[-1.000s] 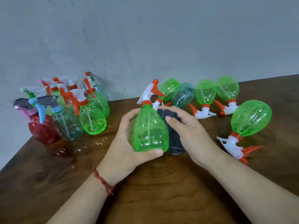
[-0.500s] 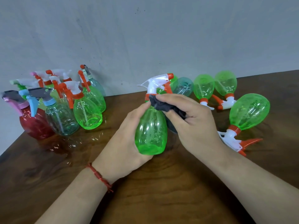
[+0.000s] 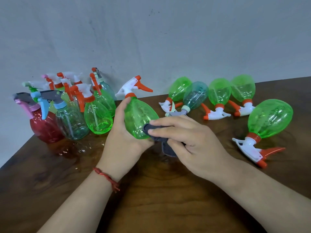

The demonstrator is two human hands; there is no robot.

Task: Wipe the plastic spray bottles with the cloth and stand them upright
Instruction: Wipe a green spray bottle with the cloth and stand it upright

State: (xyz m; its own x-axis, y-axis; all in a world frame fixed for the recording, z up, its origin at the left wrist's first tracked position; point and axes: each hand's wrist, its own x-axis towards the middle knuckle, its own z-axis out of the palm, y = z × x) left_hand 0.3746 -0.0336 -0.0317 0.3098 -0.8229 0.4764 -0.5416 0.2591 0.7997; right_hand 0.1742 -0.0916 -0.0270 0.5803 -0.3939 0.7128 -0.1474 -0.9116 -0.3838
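Item in hand: green spray bottle, raised over the middle of the desk and tilted, trigger head leaning up and away. Left hand curled round the body from the left and beneath, thumb up by the orange collar. Right hand clamped on a dark grey cloth, upper fingers straight and pressing it against the lower right flank of the bottle, lower fingers curled on the trailing fold. Body: thin translucent plastic, egg-shaped, faintly ribbed, apparently empty. Judged very light, springy under a squeeze, smooth and probably slippery where damp. Best taken round the widest part of the body or at the collar, not by the long orange trigger, judged the weakest part. Base narrow against the belly, so likely easy to topple when set down. Cloth: soft, limp, matte. Stock at left by the wall: upright cluster of green and clear-teal bottles plus one red bottle, heads white, orange, blue and pink. Stock at right: five lying bottles, four green and one teal, heads toward the near edge, nearest one apart from the row. Desk: dark glossy wood grain, glints beside the upright cluster, possibly wet. Red cord bracelet on the left wrist.
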